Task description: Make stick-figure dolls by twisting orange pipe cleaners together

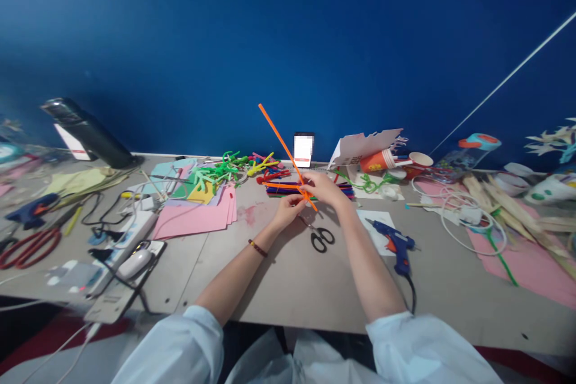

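Note:
Fingers pinched, my left hand (288, 211) holds the lower part of an orange pipe cleaner (279, 139). Just above and to the right, my right hand (324, 188) is closed on the same pipe cleaner, whose long straight end sticks up to the left. Its short ends cross near my fingertips, partly hidden by them. Behind my hands lies a bundle of pipe cleaners (274, 191), mostly dark blue and purple with some orange. Black-handled scissors (322, 239) rest on the table below my hands.
To the right lies a blue glue gun (396, 241) on white paper. A phone (303, 150) leans on the blue wall. Pink paper sheets (193, 219), green pipe-cleaner shapes (229, 168) and a power strip (128, 240) are at left. An orange paper cup (377, 161) lies at back right.

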{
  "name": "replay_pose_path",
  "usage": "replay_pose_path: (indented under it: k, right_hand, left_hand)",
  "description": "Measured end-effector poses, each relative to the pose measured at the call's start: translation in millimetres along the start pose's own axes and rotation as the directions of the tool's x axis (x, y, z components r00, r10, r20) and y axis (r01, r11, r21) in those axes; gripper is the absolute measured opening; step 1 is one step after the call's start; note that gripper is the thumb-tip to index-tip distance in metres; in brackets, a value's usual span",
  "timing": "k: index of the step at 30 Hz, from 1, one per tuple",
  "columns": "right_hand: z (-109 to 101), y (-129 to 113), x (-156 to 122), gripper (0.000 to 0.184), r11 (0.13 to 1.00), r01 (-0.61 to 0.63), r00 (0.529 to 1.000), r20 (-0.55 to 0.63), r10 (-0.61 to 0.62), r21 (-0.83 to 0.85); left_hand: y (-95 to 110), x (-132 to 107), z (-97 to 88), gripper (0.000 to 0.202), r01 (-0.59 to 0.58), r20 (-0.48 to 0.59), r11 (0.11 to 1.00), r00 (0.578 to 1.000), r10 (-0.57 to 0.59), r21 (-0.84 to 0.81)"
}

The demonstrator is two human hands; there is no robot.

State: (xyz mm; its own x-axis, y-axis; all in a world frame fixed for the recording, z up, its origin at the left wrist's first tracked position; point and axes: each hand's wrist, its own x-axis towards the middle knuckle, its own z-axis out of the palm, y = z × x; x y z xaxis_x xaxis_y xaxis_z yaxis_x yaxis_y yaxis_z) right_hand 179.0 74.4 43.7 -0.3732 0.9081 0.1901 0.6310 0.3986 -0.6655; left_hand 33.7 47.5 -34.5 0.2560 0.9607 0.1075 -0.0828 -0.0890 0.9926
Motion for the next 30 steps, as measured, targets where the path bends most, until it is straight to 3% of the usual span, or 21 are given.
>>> replay_pose_path:
  k: [14,20,30]
  right_hand:
    - [-2.8,4.4,-3.4,0.007,0.994,-0.113,0.993,-0.03,0.113,0.009]
    - [-5.0,10.4,-7.1,0.01,0.973,-0.191,0.976,0.128,0.175,0.126]
    - [-4.1,6.1,-6.6,0.008,0.966,-0.204,0.973,0.143,0.182,0.159]
  left_hand:
    - [9.2,-3.5,6.2,0.039,0.066,0.051,0.997,0.997,-0.064,-0.036]
    - [6.6,-1.9,5.6,0.039,0.044,0.044,0.999,0.998,-0.043,-0.021]
    - [-2.4,-0.7,3.9,0.032,-0.028,0.049,0.995,0.999,0.023,0.099]
